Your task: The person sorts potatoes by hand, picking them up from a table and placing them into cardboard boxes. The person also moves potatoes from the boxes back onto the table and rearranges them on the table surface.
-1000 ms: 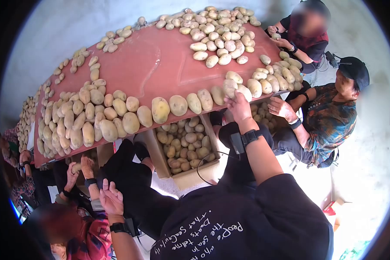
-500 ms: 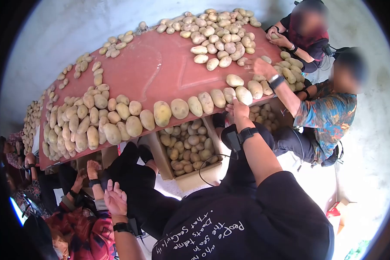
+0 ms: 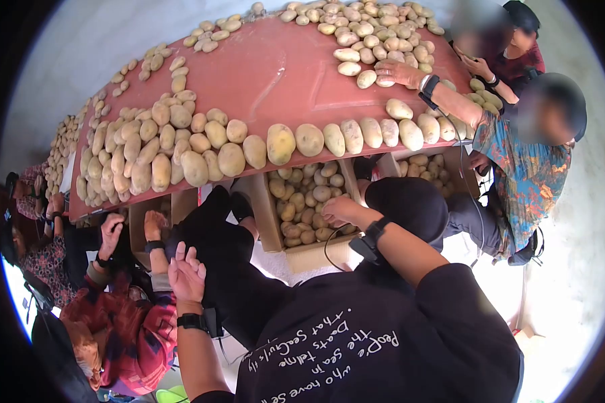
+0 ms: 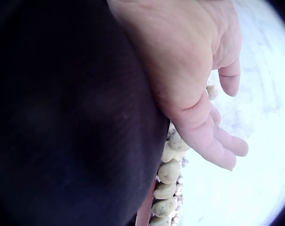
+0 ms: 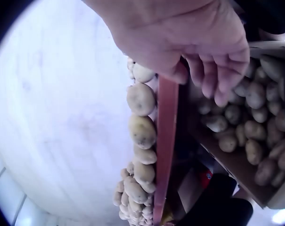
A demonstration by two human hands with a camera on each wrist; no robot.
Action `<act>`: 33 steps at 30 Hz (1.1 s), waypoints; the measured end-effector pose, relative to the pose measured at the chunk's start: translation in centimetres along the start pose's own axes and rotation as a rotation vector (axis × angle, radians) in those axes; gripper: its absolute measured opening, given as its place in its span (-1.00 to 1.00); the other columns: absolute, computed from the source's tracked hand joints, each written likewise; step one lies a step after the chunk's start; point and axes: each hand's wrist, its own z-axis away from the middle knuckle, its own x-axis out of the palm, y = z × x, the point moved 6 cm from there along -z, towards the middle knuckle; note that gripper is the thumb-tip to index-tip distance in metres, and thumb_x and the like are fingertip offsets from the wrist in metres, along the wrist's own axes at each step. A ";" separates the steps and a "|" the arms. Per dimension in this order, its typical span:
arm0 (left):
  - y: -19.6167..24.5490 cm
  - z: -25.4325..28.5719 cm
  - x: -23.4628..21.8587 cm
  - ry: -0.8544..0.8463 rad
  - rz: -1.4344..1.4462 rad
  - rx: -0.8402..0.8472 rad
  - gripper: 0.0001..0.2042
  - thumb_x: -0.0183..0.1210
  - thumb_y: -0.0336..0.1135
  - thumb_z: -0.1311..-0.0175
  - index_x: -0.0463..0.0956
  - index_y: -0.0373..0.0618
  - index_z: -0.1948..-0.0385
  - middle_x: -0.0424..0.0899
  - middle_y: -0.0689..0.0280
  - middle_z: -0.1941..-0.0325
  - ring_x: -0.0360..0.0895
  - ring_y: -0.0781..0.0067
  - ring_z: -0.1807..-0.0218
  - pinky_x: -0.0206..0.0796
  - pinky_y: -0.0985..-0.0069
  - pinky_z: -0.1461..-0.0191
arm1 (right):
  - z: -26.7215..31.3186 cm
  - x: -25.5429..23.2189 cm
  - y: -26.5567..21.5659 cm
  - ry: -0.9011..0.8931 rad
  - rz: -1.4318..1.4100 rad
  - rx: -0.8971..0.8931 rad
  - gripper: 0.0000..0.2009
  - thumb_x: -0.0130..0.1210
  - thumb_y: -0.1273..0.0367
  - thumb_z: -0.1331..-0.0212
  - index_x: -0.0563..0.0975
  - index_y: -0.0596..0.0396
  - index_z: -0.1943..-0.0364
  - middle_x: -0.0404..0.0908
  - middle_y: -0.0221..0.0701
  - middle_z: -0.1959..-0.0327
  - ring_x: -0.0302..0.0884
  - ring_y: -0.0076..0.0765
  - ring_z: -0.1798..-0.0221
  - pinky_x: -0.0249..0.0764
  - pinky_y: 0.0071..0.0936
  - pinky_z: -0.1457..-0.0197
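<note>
My right hand (image 3: 343,211) is over the cardboard box (image 3: 267,225) of potatoes (image 3: 299,196), below the table's near edge. In the right wrist view its fingers (image 5: 210,77) hang loosely bent, with nothing held in them. Beside my left leg, palm up, my left hand (image 3: 187,275) lies empty; its fingers (image 4: 210,146) are relaxed and slightly apart in the left wrist view. A row of potatoes (image 3: 309,140) lines the near edge of the red table (image 3: 242,80). A lone potato (image 3: 398,109) lies just behind that row.
A large heap of potatoes (image 3: 138,144) covers the table's left side, another pile (image 3: 383,33) its far right. One person's hand (image 3: 400,72) reaches to that pile from the right. More people sit at both sides. Another potato box (image 3: 464,174) stands under the table at right.
My right hand has left the potato row at the table's edge and come down over the box. The neighbour's hand on the right has reached across to the far pile. My left hand stays similar.
</note>
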 end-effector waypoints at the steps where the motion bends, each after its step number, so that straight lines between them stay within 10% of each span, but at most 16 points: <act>1: 0.0 0.0 0.0 -0.012 -0.003 -0.002 -0.58 -0.19 -0.19 -0.42 0.16 -0.11 -0.25 0.36 0.00 -0.20 0.49 0.21 -0.06 0.32 0.14 -0.19 | -1.6 0.4 0.6 0.087 0.390 -0.101 -0.81 -0.06 0.37 -0.11 0.54 0.08 0.26 0.61 -0.19 0.30 0.60 -0.19 0.24 0.49 -0.25 0.23; 9: 0.4 0.2 -0.2 -0.011 0.002 0.009 -0.58 -0.19 -0.19 -0.42 0.16 -0.11 -0.25 0.35 0.01 -0.21 0.48 0.21 -0.09 0.33 0.15 -0.19 | -2.9 3.7 4.1 0.200 1.254 -0.146 -0.73 -0.14 0.40 -0.18 0.56 0.07 0.13 0.44 -0.13 -0.02 0.46 -0.02 -0.06 0.46 -0.15 0.01; 33: 0.4 -0.1 0.0 0.075 -0.029 0.035 -0.57 -0.19 -0.17 -0.40 0.18 -0.12 -0.23 0.41 -0.02 -0.17 0.54 0.21 0.01 0.35 0.13 -0.17 | -6.2 4.8 7.0 -0.020 0.976 -0.034 -0.34 0.08 -0.11 0.05 0.54 0.23 0.07 0.35 -0.02 -0.13 0.31 0.08 -0.16 0.35 -0.25 -0.16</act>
